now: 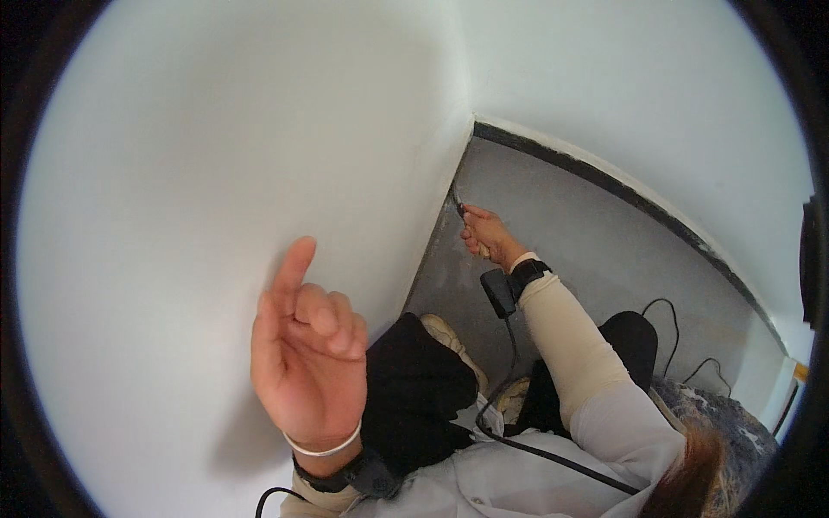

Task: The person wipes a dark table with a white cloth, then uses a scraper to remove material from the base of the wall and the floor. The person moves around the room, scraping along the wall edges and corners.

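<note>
My right hand [486,233] is closed round a scraper [458,202] with a pale wooden handle and a narrow grey end. The scraper's tip is at the foot of the left white wall [216,155], where the wall meets the grey floor [553,216]. The exact shape of the blade is too small to tell. My left hand [309,354] is raised close in front of the same wall, palm showing. Its index finger is stretched out, the other fingers are loosely bent, and nothing is in it.
A second white wall [622,78] meets the first in a corner, with a dark strip [587,173] along its foot. Black cables [673,332] lie on the floor at the right. A dark mottled bundle [717,423] is beside me. My shoes [453,341] are below.
</note>
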`<state>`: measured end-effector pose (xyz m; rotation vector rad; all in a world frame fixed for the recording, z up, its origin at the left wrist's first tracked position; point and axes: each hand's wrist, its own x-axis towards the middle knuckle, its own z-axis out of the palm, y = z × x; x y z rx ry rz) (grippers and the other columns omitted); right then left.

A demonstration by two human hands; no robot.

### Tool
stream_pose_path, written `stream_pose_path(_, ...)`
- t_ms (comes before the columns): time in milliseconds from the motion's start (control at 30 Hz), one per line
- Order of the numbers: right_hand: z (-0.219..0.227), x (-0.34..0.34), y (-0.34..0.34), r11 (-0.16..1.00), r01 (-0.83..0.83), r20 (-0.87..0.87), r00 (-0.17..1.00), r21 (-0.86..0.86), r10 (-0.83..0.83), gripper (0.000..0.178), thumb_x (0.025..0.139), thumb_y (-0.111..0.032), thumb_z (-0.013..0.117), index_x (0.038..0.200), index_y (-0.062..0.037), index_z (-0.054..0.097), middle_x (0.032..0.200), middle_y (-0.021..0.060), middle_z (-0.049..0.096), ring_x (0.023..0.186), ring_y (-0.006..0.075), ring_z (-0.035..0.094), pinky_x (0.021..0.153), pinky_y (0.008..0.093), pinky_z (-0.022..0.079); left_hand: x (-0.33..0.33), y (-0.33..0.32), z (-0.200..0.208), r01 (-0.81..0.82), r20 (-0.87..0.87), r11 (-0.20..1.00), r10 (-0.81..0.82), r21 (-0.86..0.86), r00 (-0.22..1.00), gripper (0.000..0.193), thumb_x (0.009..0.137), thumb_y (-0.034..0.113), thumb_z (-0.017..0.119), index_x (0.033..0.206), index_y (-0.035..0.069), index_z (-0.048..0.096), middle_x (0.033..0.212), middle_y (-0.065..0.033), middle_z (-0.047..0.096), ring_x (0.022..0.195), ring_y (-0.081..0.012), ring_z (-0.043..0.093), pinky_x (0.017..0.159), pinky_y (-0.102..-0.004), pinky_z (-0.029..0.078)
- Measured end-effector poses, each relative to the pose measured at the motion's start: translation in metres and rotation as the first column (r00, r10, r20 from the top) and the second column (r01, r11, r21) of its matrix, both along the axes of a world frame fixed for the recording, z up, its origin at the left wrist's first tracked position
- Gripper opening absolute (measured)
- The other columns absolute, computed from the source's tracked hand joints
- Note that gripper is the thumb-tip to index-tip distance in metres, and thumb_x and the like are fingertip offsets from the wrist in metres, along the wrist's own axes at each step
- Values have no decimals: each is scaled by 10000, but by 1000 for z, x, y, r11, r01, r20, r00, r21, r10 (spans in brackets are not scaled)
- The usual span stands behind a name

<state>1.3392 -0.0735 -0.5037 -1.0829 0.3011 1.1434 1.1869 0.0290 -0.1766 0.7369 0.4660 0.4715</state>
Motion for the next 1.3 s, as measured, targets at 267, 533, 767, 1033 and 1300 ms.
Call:
stream_pose_path(267,5,-7,-13,979,-165,40,986,115,162,385,946,-187,393,1316,-88,362,658,32,494,475,105,430,400,246,377,-10,6,0,25,27,999,-24,-33,999,486,977,278,239,1301,-67,350,682,-42,489,563,-120,400,528,-254,369)
stream_pose_path(533,8,-5,-10,994,-70,-75,994,79,76,404,947,-196,428,1336,-120,346,634,42,496,461,91,420,347,214,364,-10,6,5,-1,8,1000,2,-27,1000,490,979,278,238,1307,-71,341,676,-42,484,563,-122,401,525,-255,367)
stream_pose_path(767,4,-15,4,997,-51,-140,988,62,59,401,945,-193,429,1332,-137,343,643,46,498,453,96,432,343,221,360,-8,1,10,10,38,999,-9,-42,999,491,980,280,247,1318,-67,324,689,-39,484,575,-116,397,547,-251,366)
stream_pose_path(1033,-16,-18,-12,977,-152,-183,967,148,178,332,949,-172,401,1274,-114,371,662,65,485,447,93,402,355,227,365,-8,8,2,48,64,998,-46,-34,997,490,979,273,244,1318,-73,320,697,-43,492,580,-123,412,540,-258,375)
stream_pose_path(1300,-15,-12,3,994,-99,-179,978,44,105,342,950,-188,394,1279,-101,368,668,55,479,468,97,414,368,225,372,-8,3,6,-2,34,999,4,-47,999,493,980,266,225,1318,-83,309,692,-52,508,565,-127,424,516,-262,385)
